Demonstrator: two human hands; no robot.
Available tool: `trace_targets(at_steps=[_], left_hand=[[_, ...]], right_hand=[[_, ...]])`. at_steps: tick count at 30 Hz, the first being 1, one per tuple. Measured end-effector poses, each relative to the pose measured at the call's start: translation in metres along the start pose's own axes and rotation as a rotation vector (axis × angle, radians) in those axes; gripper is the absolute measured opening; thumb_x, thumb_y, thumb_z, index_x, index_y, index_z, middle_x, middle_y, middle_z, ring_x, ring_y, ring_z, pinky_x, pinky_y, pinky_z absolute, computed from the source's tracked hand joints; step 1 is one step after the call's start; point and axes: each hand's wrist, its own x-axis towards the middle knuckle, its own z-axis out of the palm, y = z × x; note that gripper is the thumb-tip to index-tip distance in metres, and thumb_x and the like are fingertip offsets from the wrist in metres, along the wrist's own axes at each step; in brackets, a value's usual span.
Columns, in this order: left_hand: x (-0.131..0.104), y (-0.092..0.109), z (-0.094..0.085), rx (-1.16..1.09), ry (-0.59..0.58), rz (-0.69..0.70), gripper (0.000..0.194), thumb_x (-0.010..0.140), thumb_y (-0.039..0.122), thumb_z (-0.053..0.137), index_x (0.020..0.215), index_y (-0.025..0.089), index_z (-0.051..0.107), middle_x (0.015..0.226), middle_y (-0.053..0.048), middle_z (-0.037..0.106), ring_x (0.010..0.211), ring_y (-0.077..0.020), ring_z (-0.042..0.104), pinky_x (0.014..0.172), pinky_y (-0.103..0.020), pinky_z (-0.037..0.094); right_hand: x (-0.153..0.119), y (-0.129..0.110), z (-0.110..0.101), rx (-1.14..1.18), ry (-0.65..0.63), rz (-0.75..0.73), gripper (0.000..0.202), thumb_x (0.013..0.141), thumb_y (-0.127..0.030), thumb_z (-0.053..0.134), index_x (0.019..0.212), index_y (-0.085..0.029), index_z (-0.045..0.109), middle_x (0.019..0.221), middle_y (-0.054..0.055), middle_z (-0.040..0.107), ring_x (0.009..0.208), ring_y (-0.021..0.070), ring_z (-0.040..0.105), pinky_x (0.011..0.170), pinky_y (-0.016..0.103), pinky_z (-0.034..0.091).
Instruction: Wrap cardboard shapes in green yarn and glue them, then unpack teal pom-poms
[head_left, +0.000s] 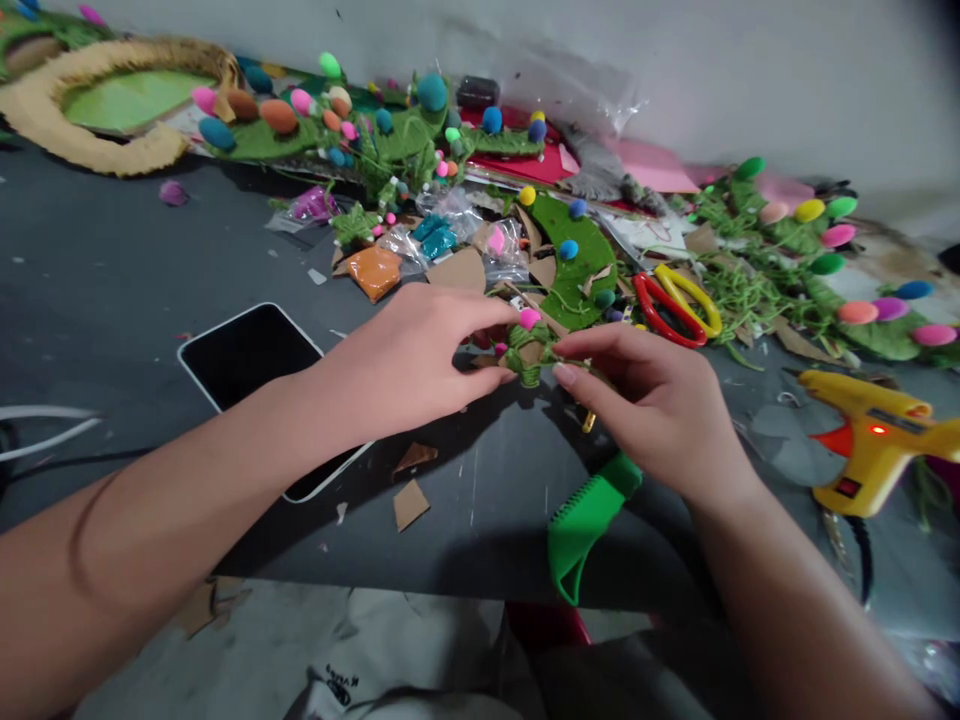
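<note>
Between my two hands is a small green yarn-wrapped piece (531, 358) with pink pompoms on it and some bare cardboard showing in its middle. My left hand (435, 350) pinches its left side between thumb and fingers. On the right side, my right hand (645, 400) holds it with thumb and forefinger. Just behind the piece lies a green crescent (581, 255) with blue and yellow balls. A black-screened phone (255, 350) rests partly under my left forearm. Below my right hand is a green plastic tool (589, 525).
Scissors (679, 305) with red and yellow handles lie behind my right hand. A yellow glue gun (862, 440) with a lit red light is at the right. Pompom-covered green shapes and a tan ring (67, 65) line the wall; cardboard scraps (411, 505) lie near the front edge.
</note>
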Motion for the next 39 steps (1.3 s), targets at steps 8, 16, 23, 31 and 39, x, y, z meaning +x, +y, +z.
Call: trace_targets(at_steps=[8,16,23,31,39], left_hand=[[0.0005,0.0002,0.0009,-0.005,-0.108,0.038,0.041,0.089,0.031,0.068,0.129,0.020,0.069,0.115,-0.005,0.077,0.104,-0.0247,0.071,0.083,-0.034,0.049],[0.0013,0.0012,0.0016,-0.027,-0.144,0.052,0.040,0.090,0.032,0.068,0.129,0.022,0.069,0.115,-0.005,0.077,0.104,-0.0245,0.071,0.082,-0.035,0.049],[0.0004,-0.0005,0.0013,-0.048,-0.144,0.105,0.027,0.091,0.030,0.067,0.117,0.023,0.072,0.108,-0.003,0.077,0.097,-0.0212,0.071,0.079,-0.032,0.048],[0.0007,0.0005,0.0007,-0.067,-0.176,0.165,0.025,0.094,0.034,0.066,0.114,0.021,0.071,0.108,-0.003,0.077,0.096,-0.0191,0.071,0.076,-0.029,0.047],[-0.0002,0.0005,0.0014,-0.082,-0.179,0.169,0.029,0.094,0.036,0.068,0.118,0.021,0.071,0.111,-0.003,0.077,0.097,-0.0189,0.072,0.079,-0.029,0.048]], right_hand=[[-0.0001,0.0004,0.0013,-0.047,-0.016,-0.177,0.010,0.091,-0.015,0.069,0.098,-0.020,0.074,0.098,0.004,0.072,0.089,0.0170,0.066,0.069,0.030,0.050],[-0.0007,0.0013,0.0015,-0.067,-0.002,-0.209,0.014,0.089,-0.013,0.071,0.098,-0.023,0.074,0.099,0.003,0.071,0.084,0.0157,0.065,0.062,0.029,0.048],[0.0005,0.0014,0.0019,-0.077,0.013,-0.227,0.010,0.089,-0.015,0.073,0.098,-0.020,0.073,0.097,0.004,0.070,0.080,0.0136,0.062,0.058,0.028,0.045],[0.0000,-0.0002,0.0030,-0.073,0.004,-0.224,0.007,0.089,-0.015,0.072,0.096,-0.019,0.073,0.094,0.003,0.070,0.078,0.0121,0.061,0.059,0.027,0.046],[0.0001,0.0017,0.0029,-0.034,0.052,-0.162,0.013,0.088,-0.024,0.077,0.100,-0.021,0.073,0.099,0.003,0.069,0.071,0.0119,0.059,0.057,0.028,0.046]])
